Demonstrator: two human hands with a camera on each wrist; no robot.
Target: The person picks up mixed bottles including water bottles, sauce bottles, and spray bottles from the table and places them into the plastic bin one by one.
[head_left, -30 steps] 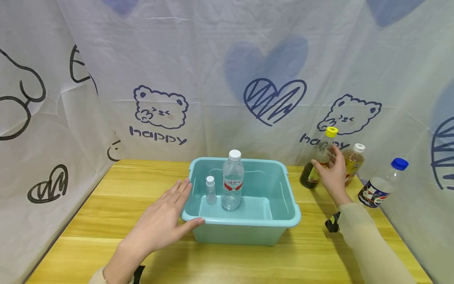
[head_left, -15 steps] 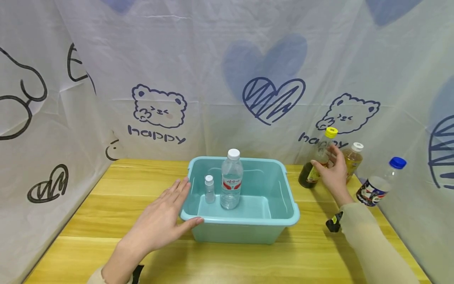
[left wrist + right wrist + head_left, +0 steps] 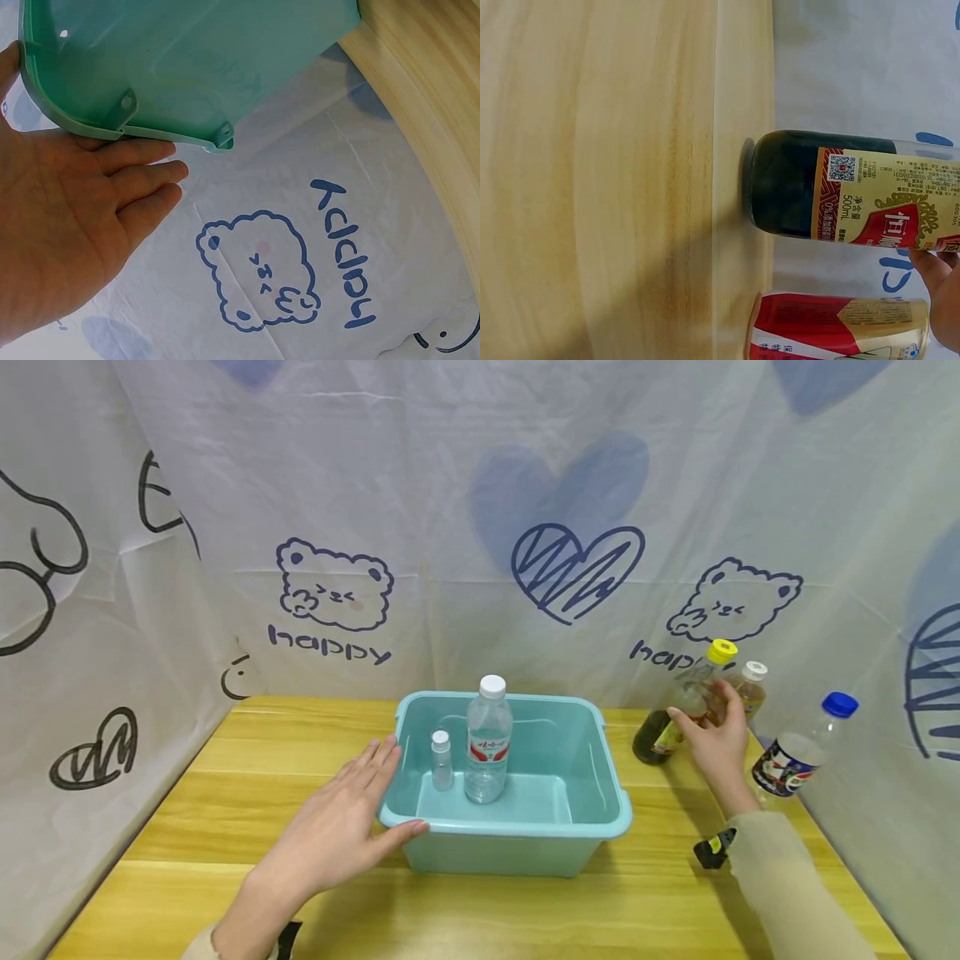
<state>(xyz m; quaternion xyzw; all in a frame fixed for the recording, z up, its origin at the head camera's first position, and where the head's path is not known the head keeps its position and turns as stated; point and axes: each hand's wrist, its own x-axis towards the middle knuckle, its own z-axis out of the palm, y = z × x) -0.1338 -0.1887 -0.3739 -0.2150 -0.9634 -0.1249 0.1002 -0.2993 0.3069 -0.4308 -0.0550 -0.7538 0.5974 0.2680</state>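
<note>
My right hand [image 3: 722, 739] grips a vinegar bottle [image 3: 651, 737] with a yellow cap and dark liquid, its top leaning to the right. In the right wrist view the bottle's yellow and red label [image 3: 885, 199] faces the camera, and its base is right at the table. My left hand [image 3: 337, 814] lies with straight fingers along the left end of a light blue-green plastic tub [image 3: 510, 829], its thumb at the front rim. Inside the tub stand a clear water bottle [image 3: 487, 777] with a white cap and a small clear bottle [image 3: 442, 772], also white-capped.
Behind my right hand stands an amber drink bottle [image 3: 752, 693] with a white cap. Further right is a Pepsi bottle [image 3: 787, 764] with a blue cap. A printed white cloth [image 3: 450, 635] hangs behind the wooden table [image 3: 225, 827] and along both sides.
The vinegar bottle's top has tipped to the right and towards me, my right hand shifting the same way with it. My left hand keeps its place at the tub.
</note>
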